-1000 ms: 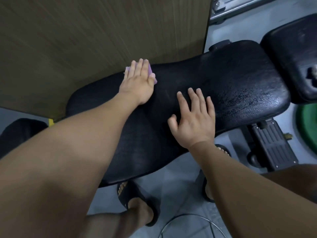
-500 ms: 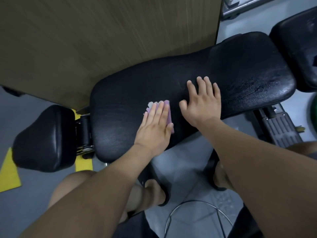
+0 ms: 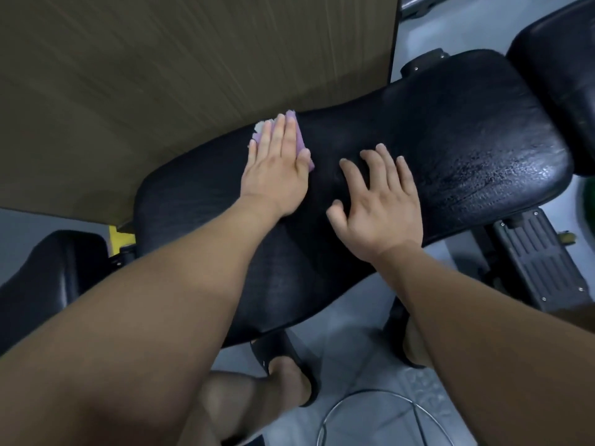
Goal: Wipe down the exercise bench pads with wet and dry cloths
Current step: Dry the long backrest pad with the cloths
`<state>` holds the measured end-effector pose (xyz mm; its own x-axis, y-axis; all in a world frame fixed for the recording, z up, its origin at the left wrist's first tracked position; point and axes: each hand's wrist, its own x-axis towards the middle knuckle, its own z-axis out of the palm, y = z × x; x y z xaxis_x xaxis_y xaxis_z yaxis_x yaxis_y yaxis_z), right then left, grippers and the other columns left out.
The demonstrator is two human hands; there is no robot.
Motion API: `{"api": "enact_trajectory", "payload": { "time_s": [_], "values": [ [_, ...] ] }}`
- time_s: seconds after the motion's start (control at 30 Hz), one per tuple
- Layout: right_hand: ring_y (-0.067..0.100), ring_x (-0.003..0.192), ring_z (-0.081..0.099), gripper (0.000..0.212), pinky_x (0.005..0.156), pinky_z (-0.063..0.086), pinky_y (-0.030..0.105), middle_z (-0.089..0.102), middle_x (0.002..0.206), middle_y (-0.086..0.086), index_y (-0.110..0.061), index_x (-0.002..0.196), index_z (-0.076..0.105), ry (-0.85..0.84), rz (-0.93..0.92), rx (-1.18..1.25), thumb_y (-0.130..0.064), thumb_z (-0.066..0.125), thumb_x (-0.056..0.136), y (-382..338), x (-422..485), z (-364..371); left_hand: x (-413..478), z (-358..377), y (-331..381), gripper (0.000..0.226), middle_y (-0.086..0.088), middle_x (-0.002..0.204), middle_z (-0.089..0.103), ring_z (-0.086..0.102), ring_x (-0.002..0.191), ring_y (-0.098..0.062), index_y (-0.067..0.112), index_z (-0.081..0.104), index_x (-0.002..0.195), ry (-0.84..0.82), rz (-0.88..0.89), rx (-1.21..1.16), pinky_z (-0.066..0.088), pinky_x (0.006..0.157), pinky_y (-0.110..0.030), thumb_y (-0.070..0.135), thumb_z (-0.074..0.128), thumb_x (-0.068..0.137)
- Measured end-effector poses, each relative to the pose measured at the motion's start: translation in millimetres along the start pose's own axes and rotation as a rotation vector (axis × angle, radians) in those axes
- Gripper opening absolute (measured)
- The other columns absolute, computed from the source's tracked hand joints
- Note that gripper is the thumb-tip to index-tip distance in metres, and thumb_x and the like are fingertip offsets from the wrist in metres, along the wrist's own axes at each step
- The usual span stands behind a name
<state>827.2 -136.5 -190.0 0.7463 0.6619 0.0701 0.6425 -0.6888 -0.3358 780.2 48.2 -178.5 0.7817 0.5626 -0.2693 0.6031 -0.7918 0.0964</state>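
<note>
Cloth [image 3: 300,140], purple, lies under left hand [image 3: 277,175] on cracked black pad [image 3: 467,130].

Gym: padded exercise bench [image 3: 450,140], further black pads [image 3: 563,75] at either end (green disc [image 3: 590,201] at right edge, blurred).

a brown wood-grain panel [image 3: 161,75] fills the space beyond the left hand [image 3: 277,169] and off to its left. pale grey tiled floor [image 3: 347,317] shows on the near side of the right hand [image 3: 380,204], under dim, even light. a yellow patch [image 3: 117,238] sits low to the left of the left hand, at the panel's corner. a black ribbed plate [image 3: 534,262] lies right of the right hand, a green edge [image 3: 589,201] farther right. a thin metal ring [image 3: 370,413] lies on the floor.
</note>
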Motion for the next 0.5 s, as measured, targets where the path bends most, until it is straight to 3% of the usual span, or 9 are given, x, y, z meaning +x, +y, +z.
{"api": "enact_trajectory", "payload": {
  "time_s": [0.17,0.3,0.5],
  "values": [
    [0.027,0.155,0.019,0.068,0.126,0.012,0.049,0.038,0.157,0.011,-0.022,0.151,0.044,-0.002,0.005,-0.021,-0.048,0.045,0.088,-2,2,-2,43,-19,-3,0.062,0.002,0.172,-0.003,-0.008,0.158,-0.017,0.018,0.001,0.164,-0.036,0.006,0.009,-0.004,0.128,-0.041,0.044,0.011,0.108],
    [0.026,0.156,0.016,0.069,0.127,0.01,0.048,0.035,0.159,0.01,-0.023,0.152,0.041,-0.027,0.005,-0.033,-0.049,0.045,0.088,-3,4,-1,18,-15,-29,0.063,0.004,0.171,-0.01,-0.013,0.157,-0.015,0.019,-0.006,0.163,-0.029,-0.007,-0.011,-0.005,0.128,-0.041,0.046,0.011,0.108],
    [0.025,0.156,0.014,0.067,0.127,0.01,0.049,0.034,0.159,0.009,-0.023,0.152,0.041,-0.009,0.019,-0.022,-0.048,0.042,0.09,-4,2,0,-24,-18,-113,0.063,0.003,0.17,-0.015,-0.016,0.156,-0.015,0.022,-0.011,0.162,-0.049,-0.283,-0.032,-0.007,0.127,-0.041,0.045,0.012,0.108]
  ]
}}
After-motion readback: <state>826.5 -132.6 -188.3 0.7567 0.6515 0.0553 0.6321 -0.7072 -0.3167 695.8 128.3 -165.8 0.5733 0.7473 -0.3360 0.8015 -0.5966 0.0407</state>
